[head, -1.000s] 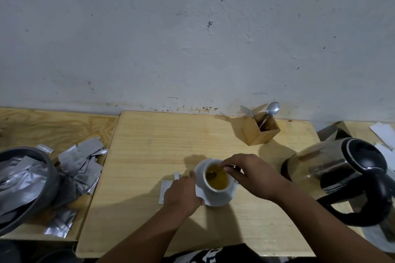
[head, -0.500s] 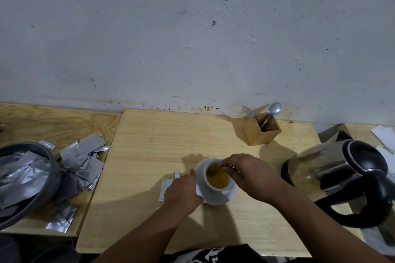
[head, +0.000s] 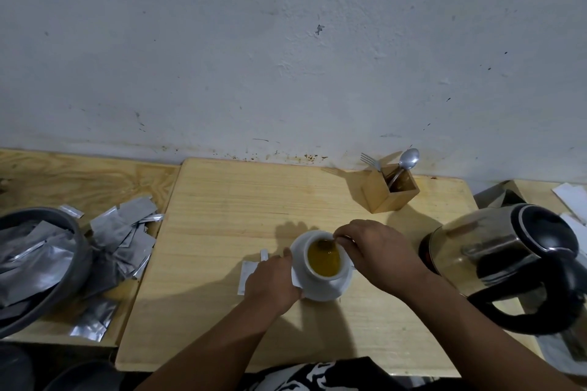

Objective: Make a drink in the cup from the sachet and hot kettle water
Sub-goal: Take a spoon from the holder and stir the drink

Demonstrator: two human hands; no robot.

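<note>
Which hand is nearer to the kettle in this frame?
The right hand. It is at the cup's rim holding a spoon, just left of the kettle. The left hand steadies the cup from its far side, farther from the kettle.

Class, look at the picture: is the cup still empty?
No: the white cup holds yellowish-brown liquid, and the right hand dips a spoon into it.
</note>
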